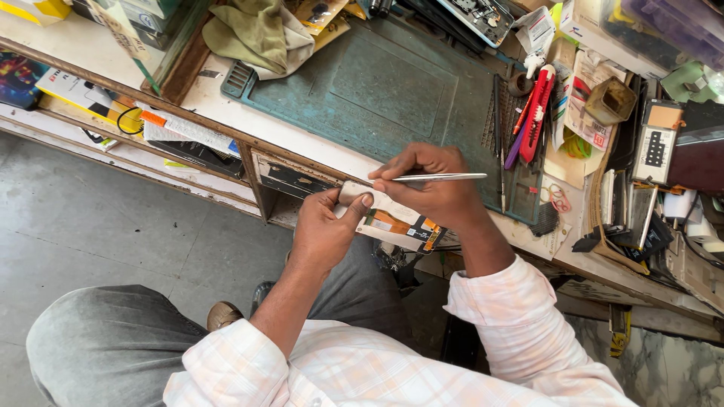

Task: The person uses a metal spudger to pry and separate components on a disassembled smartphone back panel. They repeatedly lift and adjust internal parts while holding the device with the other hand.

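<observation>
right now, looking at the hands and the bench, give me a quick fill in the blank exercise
1. The right hand holds metal ______ whose tips point toward the flat phone part.
2. The left hand grips the flat phone part by its ______ end.
3. The worn mat on the bench is ______ in colour.
4. A crumpled ______ lies at the mat's far left corner.

Missing words: tweezers; left; green; cloth
</observation>
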`<act>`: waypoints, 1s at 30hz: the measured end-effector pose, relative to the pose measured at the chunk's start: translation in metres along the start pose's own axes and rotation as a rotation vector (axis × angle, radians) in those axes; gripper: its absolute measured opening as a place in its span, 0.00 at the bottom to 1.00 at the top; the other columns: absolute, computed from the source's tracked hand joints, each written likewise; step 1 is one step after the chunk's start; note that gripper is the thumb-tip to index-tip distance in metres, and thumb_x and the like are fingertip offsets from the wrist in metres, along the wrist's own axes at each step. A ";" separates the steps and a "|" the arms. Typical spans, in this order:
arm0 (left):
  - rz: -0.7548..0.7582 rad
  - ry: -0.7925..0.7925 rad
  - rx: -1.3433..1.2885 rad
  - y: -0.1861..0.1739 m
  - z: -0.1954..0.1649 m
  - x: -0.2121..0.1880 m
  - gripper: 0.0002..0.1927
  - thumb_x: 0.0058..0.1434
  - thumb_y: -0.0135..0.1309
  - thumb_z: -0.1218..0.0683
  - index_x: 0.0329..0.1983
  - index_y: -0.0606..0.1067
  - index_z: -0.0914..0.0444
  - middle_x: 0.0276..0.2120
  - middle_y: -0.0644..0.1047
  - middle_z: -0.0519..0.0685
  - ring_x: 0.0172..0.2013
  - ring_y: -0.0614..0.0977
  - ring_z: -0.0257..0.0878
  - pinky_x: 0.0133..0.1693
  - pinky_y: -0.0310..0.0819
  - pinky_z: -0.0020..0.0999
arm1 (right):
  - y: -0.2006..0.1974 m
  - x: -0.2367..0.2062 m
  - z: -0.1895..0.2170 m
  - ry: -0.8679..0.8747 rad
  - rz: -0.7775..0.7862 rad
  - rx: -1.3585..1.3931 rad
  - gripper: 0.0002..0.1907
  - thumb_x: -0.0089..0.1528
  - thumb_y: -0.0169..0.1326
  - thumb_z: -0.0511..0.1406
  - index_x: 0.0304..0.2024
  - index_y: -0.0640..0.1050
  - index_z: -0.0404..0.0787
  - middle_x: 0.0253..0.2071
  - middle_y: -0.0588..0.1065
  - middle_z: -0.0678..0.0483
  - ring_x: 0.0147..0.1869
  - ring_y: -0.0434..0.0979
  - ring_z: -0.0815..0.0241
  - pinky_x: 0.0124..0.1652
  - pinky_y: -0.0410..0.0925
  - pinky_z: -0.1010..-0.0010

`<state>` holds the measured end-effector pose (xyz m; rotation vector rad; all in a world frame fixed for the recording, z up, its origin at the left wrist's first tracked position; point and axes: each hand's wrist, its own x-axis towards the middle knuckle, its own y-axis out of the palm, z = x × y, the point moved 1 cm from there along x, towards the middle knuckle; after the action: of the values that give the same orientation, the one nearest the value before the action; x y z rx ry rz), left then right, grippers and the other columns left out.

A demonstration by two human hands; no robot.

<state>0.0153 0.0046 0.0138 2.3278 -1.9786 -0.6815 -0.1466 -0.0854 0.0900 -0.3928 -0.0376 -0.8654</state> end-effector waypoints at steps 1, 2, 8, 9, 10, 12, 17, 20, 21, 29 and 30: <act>0.000 -0.009 0.000 0.000 0.000 0.000 0.11 0.64 0.61 0.53 0.41 0.82 0.66 0.29 0.83 0.46 0.28 0.79 0.27 0.30 0.74 0.25 | -0.002 0.000 0.001 0.009 0.016 0.007 0.07 0.60 0.65 0.26 0.35 0.77 0.36 0.40 0.82 0.47 0.51 0.86 0.59 0.46 0.79 0.72; 0.001 -0.018 -0.001 -0.001 0.000 0.000 0.11 0.64 0.61 0.53 0.41 0.82 0.66 0.29 0.83 0.46 0.28 0.79 0.27 0.30 0.74 0.25 | -0.002 0.000 0.001 0.019 0.032 0.014 0.08 0.60 0.66 0.27 0.35 0.77 0.36 0.40 0.82 0.47 0.51 0.86 0.60 0.46 0.79 0.73; 0.001 -0.008 0.032 -0.001 -0.001 0.003 0.11 0.64 0.61 0.53 0.41 0.82 0.67 0.28 0.82 0.47 0.28 0.78 0.27 0.29 0.72 0.25 | -0.001 0.001 0.001 -0.002 0.029 -0.146 0.08 0.59 0.67 0.28 0.34 0.78 0.36 0.40 0.84 0.48 0.47 0.86 0.61 0.44 0.78 0.73; -0.004 -0.006 0.049 -0.001 -0.001 0.003 0.11 0.64 0.61 0.53 0.41 0.82 0.66 0.28 0.82 0.47 0.28 0.78 0.27 0.29 0.72 0.25 | 0.000 0.002 0.001 -0.010 0.027 -0.149 0.08 0.59 0.67 0.28 0.34 0.78 0.36 0.40 0.84 0.47 0.47 0.86 0.61 0.44 0.78 0.73; -0.009 -0.004 0.066 -0.001 -0.001 0.004 0.11 0.64 0.61 0.52 0.41 0.82 0.66 0.28 0.82 0.46 0.28 0.78 0.26 0.29 0.71 0.25 | 0.000 0.003 0.000 -0.019 0.025 -0.152 0.08 0.59 0.67 0.28 0.34 0.78 0.36 0.40 0.84 0.47 0.48 0.86 0.61 0.44 0.79 0.73; -0.012 -0.010 0.089 -0.001 -0.003 0.004 0.11 0.64 0.61 0.52 0.41 0.82 0.66 0.27 0.82 0.47 0.27 0.78 0.26 0.29 0.71 0.25 | 0.002 0.004 0.000 -0.028 0.020 -0.161 0.07 0.59 0.67 0.28 0.34 0.79 0.36 0.40 0.84 0.47 0.49 0.87 0.60 0.45 0.79 0.72; -0.014 -0.025 0.106 -0.002 -0.007 0.004 0.11 0.64 0.60 0.52 0.41 0.82 0.65 0.27 0.83 0.46 0.28 0.78 0.25 0.30 0.73 0.25 | 0.005 0.005 0.002 -0.038 0.011 -0.199 0.06 0.60 0.67 0.27 0.34 0.80 0.37 0.39 0.84 0.48 0.50 0.87 0.59 0.45 0.80 0.72; -0.021 -0.021 0.117 -0.002 -0.007 0.004 0.11 0.64 0.60 0.52 0.40 0.83 0.65 0.26 0.82 0.47 0.27 0.77 0.26 0.30 0.71 0.26 | 0.007 0.005 0.002 -0.045 0.002 -0.224 0.05 0.60 0.66 0.27 0.34 0.81 0.37 0.38 0.83 0.50 0.49 0.87 0.58 0.44 0.80 0.72; -0.017 -0.013 0.112 -0.002 -0.006 0.005 0.11 0.64 0.60 0.52 0.40 0.82 0.65 0.27 0.82 0.47 0.27 0.77 0.26 0.30 0.71 0.26 | 0.008 0.006 0.002 -0.058 0.005 -0.220 0.06 0.60 0.66 0.27 0.34 0.80 0.37 0.38 0.83 0.50 0.50 0.87 0.58 0.44 0.81 0.72; -0.021 -0.030 0.141 -0.003 -0.004 0.006 0.12 0.64 0.60 0.51 0.41 0.82 0.66 0.27 0.82 0.47 0.27 0.78 0.28 0.29 0.71 0.27 | 0.009 0.003 -0.003 -0.020 -0.052 -0.101 0.05 0.61 0.66 0.26 0.36 0.81 0.36 0.40 0.84 0.49 0.50 0.87 0.59 0.47 0.80 0.72; -0.018 -0.022 0.133 -0.003 -0.004 0.006 0.12 0.64 0.60 0.51 0.41 0.82 0.66 0.27 0.82 0.47 0.27 0.78 0.28 0.30 0.72 0.26 | 0.007 0.003 -0.004 -0.027 -0.054 -0.107 0.05 0.60 0.66 0.26 0.36 0.80 0.36 0.40 0.83 0.49 0.50 0.86 0.59 0.47 0.80 0.72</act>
<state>0.0200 -0.0017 0.0150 2.4247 -2.0753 -0.5966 -0.1396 -0.0844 0.0847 -0.5056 -0.0266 -0.9177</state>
